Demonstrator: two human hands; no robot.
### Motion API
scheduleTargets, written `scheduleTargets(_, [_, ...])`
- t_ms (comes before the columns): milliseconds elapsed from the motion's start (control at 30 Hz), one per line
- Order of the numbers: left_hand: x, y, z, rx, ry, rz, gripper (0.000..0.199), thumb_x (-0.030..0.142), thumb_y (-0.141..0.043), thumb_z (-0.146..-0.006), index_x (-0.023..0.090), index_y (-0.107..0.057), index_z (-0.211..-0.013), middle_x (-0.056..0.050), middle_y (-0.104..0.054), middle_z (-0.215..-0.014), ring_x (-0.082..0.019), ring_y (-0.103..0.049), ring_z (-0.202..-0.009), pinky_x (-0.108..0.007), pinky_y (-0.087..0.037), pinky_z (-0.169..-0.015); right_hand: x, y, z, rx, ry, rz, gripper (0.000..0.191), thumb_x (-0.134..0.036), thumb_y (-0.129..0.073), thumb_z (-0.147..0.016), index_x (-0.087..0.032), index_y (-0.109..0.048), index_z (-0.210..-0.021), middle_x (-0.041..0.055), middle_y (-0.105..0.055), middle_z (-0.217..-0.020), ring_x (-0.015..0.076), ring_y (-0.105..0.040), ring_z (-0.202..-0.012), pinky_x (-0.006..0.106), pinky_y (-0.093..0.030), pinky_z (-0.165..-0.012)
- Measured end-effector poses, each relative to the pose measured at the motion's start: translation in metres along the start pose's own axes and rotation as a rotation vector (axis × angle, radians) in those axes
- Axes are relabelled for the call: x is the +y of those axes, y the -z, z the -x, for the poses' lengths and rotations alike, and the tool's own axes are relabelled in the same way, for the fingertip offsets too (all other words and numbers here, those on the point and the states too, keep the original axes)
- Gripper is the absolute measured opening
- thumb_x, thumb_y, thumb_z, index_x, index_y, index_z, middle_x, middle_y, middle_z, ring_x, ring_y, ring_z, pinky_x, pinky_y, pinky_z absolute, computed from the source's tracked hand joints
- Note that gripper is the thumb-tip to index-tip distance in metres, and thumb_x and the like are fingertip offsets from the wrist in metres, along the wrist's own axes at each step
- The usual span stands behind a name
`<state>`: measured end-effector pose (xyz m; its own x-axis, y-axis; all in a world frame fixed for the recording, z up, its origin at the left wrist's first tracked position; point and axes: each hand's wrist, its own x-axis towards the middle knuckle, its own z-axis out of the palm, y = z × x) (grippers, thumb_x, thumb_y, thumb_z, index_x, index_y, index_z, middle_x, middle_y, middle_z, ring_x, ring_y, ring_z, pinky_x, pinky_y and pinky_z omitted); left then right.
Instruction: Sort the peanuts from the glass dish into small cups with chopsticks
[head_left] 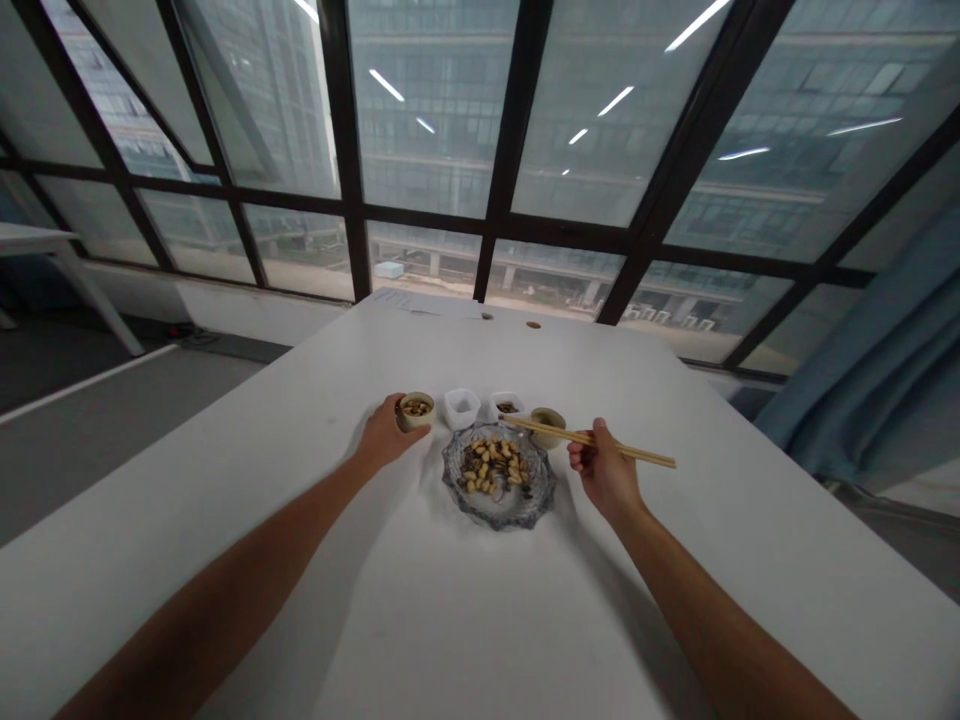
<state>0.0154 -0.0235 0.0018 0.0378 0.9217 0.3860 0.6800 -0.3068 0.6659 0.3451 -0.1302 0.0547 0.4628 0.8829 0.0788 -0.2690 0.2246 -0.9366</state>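
Note:
My left hand (386,432) is closed around the side of a small pale cup (417,424) with brown bits inside. In my right hand (606,468) is a pair of chopsticks (645,456), pointing left. Their tips reach the near edge of a small white bowl (504,399) with dark seeds in it. They pass in front of a second, olive-coloured cup (551,416), whose contents I cannot make out. Between my hands sits a scalloped glass dish (501,518) with tan nuts (491,465) and dark seeds mixed together. Another white bowl (461,408) stands behind the dish.
All of this stands on a white table (420,640). Sheets of paper (427,304) and two small brownish round things, one of them a disc (533,324), lie at its far end. Beyond are tall framed windows. A blue curtain (870,370) hangs at the right.

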Motion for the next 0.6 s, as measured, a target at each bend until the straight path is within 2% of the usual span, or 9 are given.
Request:
scheduleTargets(133, [0.009, 0.006, -0.007, 0.047, -0.056, -0.102, 0.076, 0.049, -0.075, -0.069, 0.02, -0.047, -0.133, -0.015, -0.06, -0.134, -0.032, -0.057, -0.123, -0.047, -0.044, -0.105, 0.0, 0.007, -0.007, 0.01, 0.045, -0.012, 0.051, -0.068, -0.073, -0.069, -0.019, -0.057, -0.067, 0.0014, -0.062, -0.05, 0.0119, -0.054, -0.037, 0.023, -0.04, -0.032])
scheduleTargets(233, [0.03, 0.006, -0.015, 0.038, -0.242, -0.157, 0.069, 0.048, -0.071, -0.075, 0.021, -0.049, -0.134, -0.015, -0.06, -0.135, -0.033, -0.053, -0.128, -0.051, -0.035, -0.112, -0.001, 0.004, -0.006, 0.035, 0.058, -0.049, 0.054, -0.07, -0.075, -0.065, -0.018, -0.058, -0.066, 0.0018, -0.063, -0.05, 0.0117, -0.054, -0.038, 0.022, -0.041, -0.033])
scheduleTargets(333, [0.053, -0.001, -0.028, -0.034, -0.378, -0.195, 0.061, 0.047, -0.069, -0.078, 0.022, -0.053, -0.131, -0.015, -0.063, -0.13, -0.033, -0.053, -0.128, -0.057, -0.022, -0.118, -0.002, -0.001, -0.004, 0.049, 0.102, -0.066, 0.057, -0.071, -0.075, -0.064, -0.018, -0.058, -0.066, 0.0022, -0.063, -0.05, 0.0114, -0.054, -0.038, 0.022, -0.041, -0.033])
scheduleTargets(433, [0.065, -0.01, -0.042, -0.131, -0.383, -0.252, 0.058, 0.045, -0.07, -0.076, 0.024, -0.054, -0.128, -0.013, -0.067, -0.125, -0.034, -0.056, -0.124, -0.06, -0.019, -0.117, -0.004, -0.004, -0.002, 0.038, 0.144, -0.04, 0.056, -0.072, -0.072, -0.068, -0.017, -0.058, -0.067, 0.0024, -0.063, -0.051, 0.0115, -0.054, -0.038, 0.022, -0.041, -0.034])
scheduleTargets(600, [0.063, -0.014, -0.052, -0.224, -0.34, -0.224, 0.057, 0.041, -0.072, -0.075, 0.027, -0.05, -0.126, -0.008, -0.072, -0.116, -0.03, -0.062, -0.118, -0.06, -0.023, -0.115, -0.007, -0.007, 0.007, 0.018, 0.249, 0.097, 0.055, -0.072, -0.065, -0.076, -0.017, -0.06, -0.07, 0.0026, -0.064, -0.053, 0.0126, -0.055, -0.039, 0.024, -0.043, -0.036])
